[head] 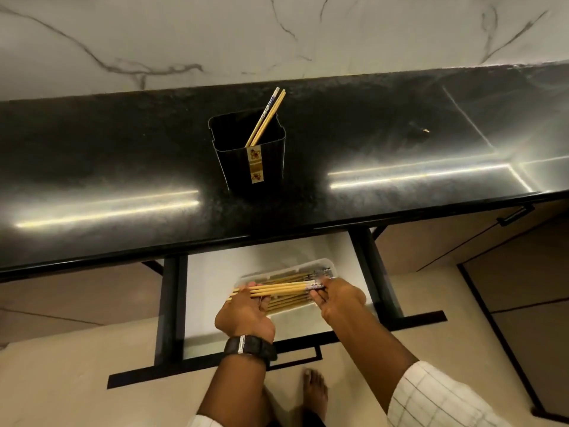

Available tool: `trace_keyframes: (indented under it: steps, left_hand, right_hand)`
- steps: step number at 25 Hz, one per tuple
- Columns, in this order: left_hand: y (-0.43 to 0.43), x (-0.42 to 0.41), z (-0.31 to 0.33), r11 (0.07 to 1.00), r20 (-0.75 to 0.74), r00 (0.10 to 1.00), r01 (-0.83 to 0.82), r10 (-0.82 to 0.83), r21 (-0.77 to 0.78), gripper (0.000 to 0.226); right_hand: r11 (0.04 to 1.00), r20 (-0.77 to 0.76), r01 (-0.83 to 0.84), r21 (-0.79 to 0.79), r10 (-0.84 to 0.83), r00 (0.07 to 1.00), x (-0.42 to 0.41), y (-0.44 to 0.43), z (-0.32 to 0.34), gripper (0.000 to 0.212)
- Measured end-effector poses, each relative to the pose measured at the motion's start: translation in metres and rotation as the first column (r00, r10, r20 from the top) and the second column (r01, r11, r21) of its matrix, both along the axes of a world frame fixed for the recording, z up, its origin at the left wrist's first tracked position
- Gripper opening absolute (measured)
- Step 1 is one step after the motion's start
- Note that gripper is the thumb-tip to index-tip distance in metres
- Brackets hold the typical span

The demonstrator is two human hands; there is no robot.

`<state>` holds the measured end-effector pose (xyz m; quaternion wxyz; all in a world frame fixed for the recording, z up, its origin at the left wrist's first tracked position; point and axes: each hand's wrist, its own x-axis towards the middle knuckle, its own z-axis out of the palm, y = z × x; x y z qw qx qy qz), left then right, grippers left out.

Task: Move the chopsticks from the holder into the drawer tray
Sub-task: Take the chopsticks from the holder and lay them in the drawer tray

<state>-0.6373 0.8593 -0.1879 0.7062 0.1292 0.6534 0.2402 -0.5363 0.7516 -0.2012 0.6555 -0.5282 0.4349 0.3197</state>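
Observation:
A black ribbed holder [264,167] stands on the dark counter, with a few chopsticks [266,117] leaning in it toward the upper right. Below, the open drawer holds a clear plastic tray [311,263] with several wooden chopsticks lying lengthwise inside. Just above the tray I hold a small bundle of chopsticks [277,289] level. My left hand [246,312] grips its plain left ends. My right hand [335,298] pinches the patterned right ends. A watch sits on my left wrist.
The glossy black countertop [123,180] overhangs the back of the white-lined drawer [212,269]. A black drawer front with a bar handle [295,354] juts toward me. A small crumb [425,130] lies on the counter at the right. My bare foot [314,386] stands on the floor below.

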Motion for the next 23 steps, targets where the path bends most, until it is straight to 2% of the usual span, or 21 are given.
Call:
trace_keyframes:
  steps: [2, 4, 6, 8, 10, 13, 15, 18, 21, 23]
  left_hand:
    - [-0.001, 0.002, -0.005, 0.995, -0.003, 0.999, -0.043, 0.042, -0.087, 0.003]
    - [0.000, 0.003, -0.011, 0.986, 0.003, 0.997, -0.081, 0.082, -0.147, 0.008]
    - [0.002, 0.005, -0.016, 0.975, -0.013, 0.992, -0.129, 0.129, -0.179, 0.012]
    - [0.003, 0.010, -0.022, 0.975, -0.013, 0.995, -0.099, 0.098, -0.197, 0.017]
    - [0.004, 0.016, -0.029, 0.970, -0.038, 0.995, -0.098, 0.092, -0.224, 0.017]
    - [0.010, 0.022, -0.041, 0.963, -0.051, 0.996, -0.089, 0.078, -0.254, 0.020]
    - [0.013, 0.026, -0.048, 0.954, -0.053, 0.997, -0.064, 0.050, -0.295, 0.037]
    - [0.016, 0.029, -0.050, 0.942, -0.026, 1.000, -0.005, -0.004, -0.336, 0.048]
    - [0.024, 0.028, -0.040, 0.932, 0.028, 0.999, 0.028, -0.020, -0.361, 0.048]
    - [0.031, 0.024, -0.031, 0.926, 0.047, 0.999, -0.006, 0.025, -0.377, 0.047]
  right_hand:
    - [0.997, -0.013, -0.068, -0.026, 0.068, 0.998, 0.009, 0.004, -0.010, 0.035]
    - [0.992, -0.032, -0.107, -0.062, 0.105, 0.994, 0.017, 0.007, -0.022, 0.037]
    - [0.986, -0.005, -0.165, -0.015, 0.165, 0.986, 0.022, 0.008, -0.031, 0.040]
    - [0.968, 0.010, -0.235, -0.085, 0.237, 0.971, 0.024, 0.009, -0.035, 0.039]
    - [0.936, -0.027, -0.273, -0.220, 0.274, 0.961, 0.028, 0.010, -0.042, 0.028]
    - [0.938, -0.062, -0.267, -0.223, 0.260, 0.964, 0.035, 0.013, -0.046, 0.024]
    - [0.921, -0.083, -0.287, -0.265, 0.275, 0.958, 0.037, 0.016, -0.047, 0.022]
    - [0.905, -0.043, -0.276, -0.325, 0.277, 0.960, 0.037, 0.025, -0.044, 0.019]
    - [0.931, -0.090, -0.239, -0.275, 0.222, 0.971, 0.035, 0.031, -0.038, 0.027]
    - [0.947, -0.114, -0.210, -0.241, 0.187, 0.976, 0.034, 0.029, -0.029, 0.024]
